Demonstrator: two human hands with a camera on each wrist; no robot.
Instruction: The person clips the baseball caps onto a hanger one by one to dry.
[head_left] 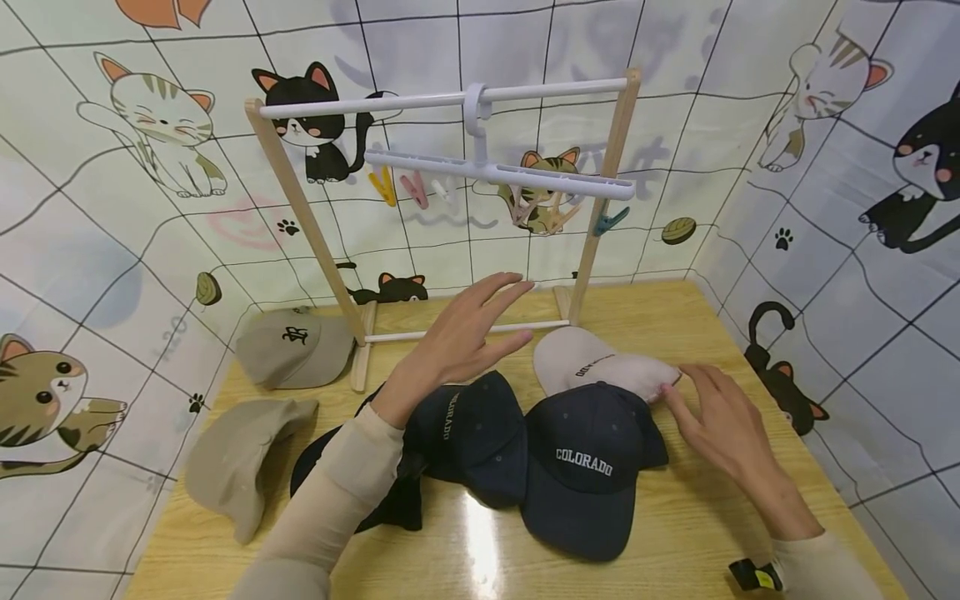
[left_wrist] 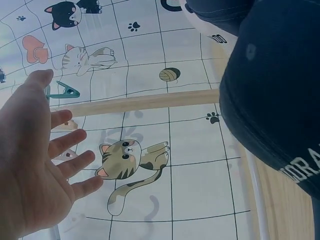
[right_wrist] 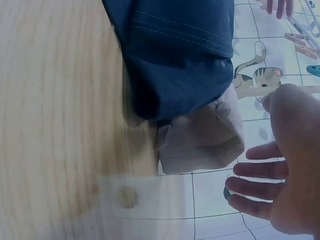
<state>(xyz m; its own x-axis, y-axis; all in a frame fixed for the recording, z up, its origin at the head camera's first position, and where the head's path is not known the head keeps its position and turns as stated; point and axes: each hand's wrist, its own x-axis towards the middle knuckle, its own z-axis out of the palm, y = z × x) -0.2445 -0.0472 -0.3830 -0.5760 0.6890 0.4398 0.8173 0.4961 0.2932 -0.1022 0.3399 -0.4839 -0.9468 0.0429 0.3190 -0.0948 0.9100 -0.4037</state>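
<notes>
My left hand point(head_left: 468, 329) is raised over the caps with fingers extended, holding nothing; the left wrist view shows its fingers spread. My right hand point(head_left: 723, 421) is at the right end of a pale pinkish cap point(head_left: 570, 350), thumb and forefinger close to its edge; in the right wrist view the fingers are straight. In front of the pale cap lies a navy baseball cap point(head_left: 581, 521) lettered COLORADO, brim toward me. Beside it is another navy cap point(head_left: 491, 429), turned sideways. A black cap point(head_left: 397, 507) is partly hidden under my left forearm.
A khaki cap point(head_left: 221, 458) and a taupe cap point(head_left: 270, 354) with a black letter lie at the table's left. Behind stands a wooden rack point(head_left: 300, 212) with a white top rod point(head_left: 555, 88). A lilac hanger point(head_left: 435, 164) with several coloured clips hangs from it. Cat-patterned cloth surrounds the table.
</notes>
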